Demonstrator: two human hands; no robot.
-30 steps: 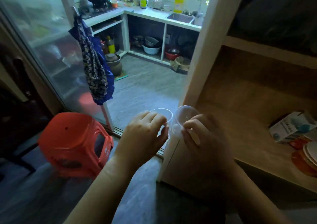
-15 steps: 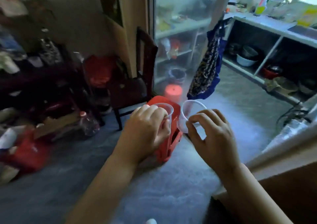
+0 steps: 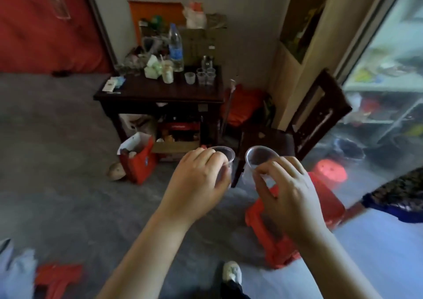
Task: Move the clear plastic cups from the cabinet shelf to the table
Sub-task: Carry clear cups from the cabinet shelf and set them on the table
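Mid-carry, both hands loaded. Left hand [image 3: 196,179] closed around one clear cup [image 3: 225,159] just left of frame centre, fingers wrapped over the rim and side, cup roughly upright. Right hand [image 3: 288,189] pinching a second clear cup [image 3: 258,159] just right of centre, thumb and fingertips on the wall below the rim, mouth tilted toward the camera. Cups side by side, close but apart, held over open floor.

Destination: dark wooden table [image 3: 137,94] in upper centre of frame, against the wall, well apart from the hands. Cluster of clear cups [image 3: 204,75] already standing near its back right corner, one more cup [image 3: 189,78] just left of them. Reads as several trips done; exact count too small to tell. Back left of the top crowded: water bottle [image 3: 175,48], jars, packets. Front strip of tabletop bare.

Cabinet shelf out of view, so cups left there: cannot tell.

Left for this trip, by judgement: close the gap to the table, set both cups down upright beside the cluster. Watch items: red stool [image 3: 288,230] lying on the floor at lower right below the right hand, dark chair [image 3: 320,113] right of the table, red bag [image 3: 137,161] by the table leg. Thin cups, so a light grip to avoid crushing.
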